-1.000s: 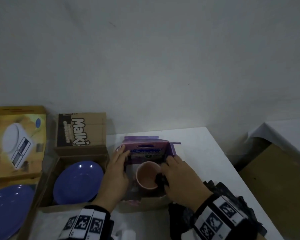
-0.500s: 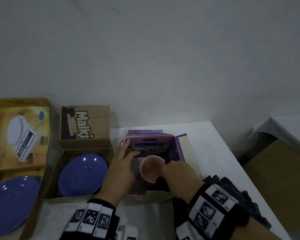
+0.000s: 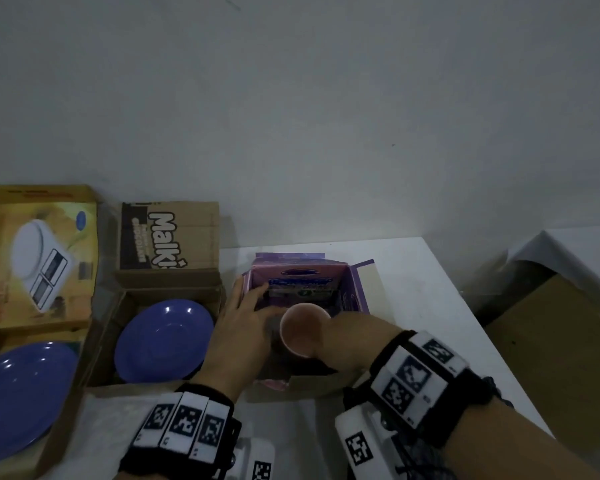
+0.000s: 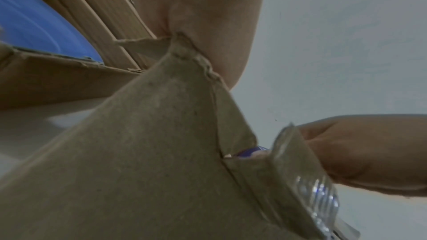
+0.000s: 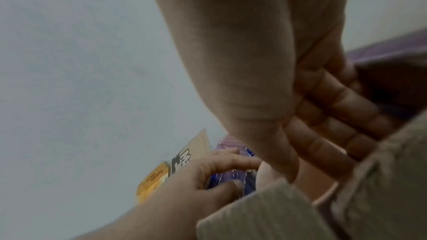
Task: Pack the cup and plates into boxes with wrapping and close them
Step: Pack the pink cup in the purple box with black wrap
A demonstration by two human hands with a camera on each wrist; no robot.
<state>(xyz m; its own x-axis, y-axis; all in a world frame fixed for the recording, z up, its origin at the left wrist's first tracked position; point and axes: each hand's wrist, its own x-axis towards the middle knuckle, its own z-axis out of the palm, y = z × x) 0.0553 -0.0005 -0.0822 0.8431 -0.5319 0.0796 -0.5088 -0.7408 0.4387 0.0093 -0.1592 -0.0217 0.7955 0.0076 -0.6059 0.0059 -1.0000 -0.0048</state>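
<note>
A pink cup (image 3: 303, 336) stands in the open purple box (image 3: 355, 289) at the table's middle. My right hand (image 3: 352, 341) grips the cup from its right; in the right wrist view the thumb (image 5: 277, 152) lies at the pink rim (image 5: 323, 198) and the fingers (image 5: 335, 125) run down the outside. My left hand (image 3: 243, 327) rests on the box's left wall, its relaxed fingers reaching inside onto a shiny printed lining (image 5: 231, 178). One blue plate (image 3: 163, 341) lies in the brown carton (image 3: 168, 237), another blue plate (image 3: 21, 396) in the yellow box (image 3: 39, 254).
White wrapping paper (image 3: 118, 410) lies at the table's near edge under my wrists. The white table (image 3: 423, 289) ends close to the right of the purple box. A large brown carton (image 3: 555, 348) sits lower down on the right. A wall stands behind.
The box's right flap has swung outward. My right hand has slid round the cup's right side, and my left fingers have reached further into the box. The head view has tilted down.
</note>
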